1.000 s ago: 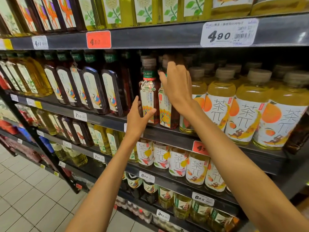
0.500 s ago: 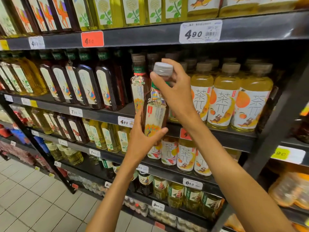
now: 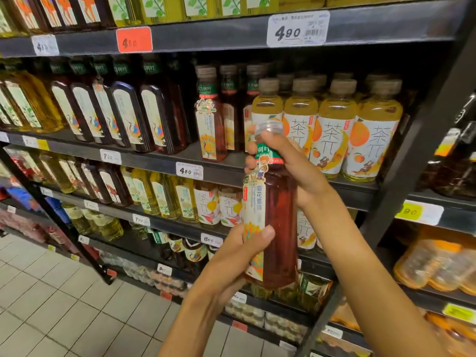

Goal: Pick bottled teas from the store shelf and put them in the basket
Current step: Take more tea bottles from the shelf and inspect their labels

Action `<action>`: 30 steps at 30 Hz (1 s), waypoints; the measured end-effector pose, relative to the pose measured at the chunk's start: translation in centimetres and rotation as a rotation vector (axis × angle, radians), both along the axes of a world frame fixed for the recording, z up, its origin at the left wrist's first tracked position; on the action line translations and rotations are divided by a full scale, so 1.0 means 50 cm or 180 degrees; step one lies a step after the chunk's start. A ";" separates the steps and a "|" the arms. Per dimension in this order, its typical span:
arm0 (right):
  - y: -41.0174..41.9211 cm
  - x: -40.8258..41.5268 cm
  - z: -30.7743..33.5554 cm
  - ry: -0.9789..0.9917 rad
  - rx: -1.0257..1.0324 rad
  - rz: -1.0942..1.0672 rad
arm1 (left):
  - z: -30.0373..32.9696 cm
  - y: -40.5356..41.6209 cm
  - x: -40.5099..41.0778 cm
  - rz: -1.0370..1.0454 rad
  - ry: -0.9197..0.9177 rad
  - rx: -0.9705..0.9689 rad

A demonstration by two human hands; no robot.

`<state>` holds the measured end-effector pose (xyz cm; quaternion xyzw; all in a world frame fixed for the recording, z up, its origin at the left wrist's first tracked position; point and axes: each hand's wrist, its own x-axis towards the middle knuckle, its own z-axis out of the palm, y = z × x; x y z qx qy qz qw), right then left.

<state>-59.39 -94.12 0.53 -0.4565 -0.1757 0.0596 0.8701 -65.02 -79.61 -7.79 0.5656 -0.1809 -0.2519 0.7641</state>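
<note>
We stand facing a store shelf (image 3: 231,173) packed with bottled drinks, and we hold one tea bottle (image 3: 277,222) upright in front of it, clear of the shelf and near the middle of our view. It is a tall bottle of dark red tea with a pale cap and a colourful paper tag hanging at its neck.

Our right hand (image 3: 291,168) grips the neck from the 3 o'clock side, fingers curled round just under the cap. Our left hand (image 3: 239,256) comes up from 7 o'clock and holds the lower body, thumb pressed across the label and the other fingers wrapped behind, out of sight.

At 12 o'clock from the bottle stands a row of yellow-orange tea bottles (image 3: 334,130), and at 10 o'clock a matching red bottle (image 3: 210,130) on the same shelf. A white tiled floor (image 3: 51,292) lies at 8 o'clock.

No basket shows anywhere in our view, so we judge it sits lower or to one side. That is the main risk: we must lower the bottle toward something we cannot see, and it could miss the basket or knock its rim. If one hand lets go early, the smooth bottle could slip, since the neck grip alone looks light. The hanging tag could also snag or tear.
</note>
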 end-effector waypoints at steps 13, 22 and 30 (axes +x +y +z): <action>-0.065 -0.046 -0.021 0.0176 0.0004 -0.0535 | -0.015 -0.043 -0.035 -0.0447 0.0493 -0.0474; -0.058 -0.050 -0.034 0.0400 0.0108 -0.0742 | -0.026 -0.028 -0.007 -0.0626 0.0516 -0.0092; -0.064 -0.032 -0.032 0.0650 -0.0164 -0.0750 | -0.027 -0.028 -0.011 -0.0892 0.1377 -0.1107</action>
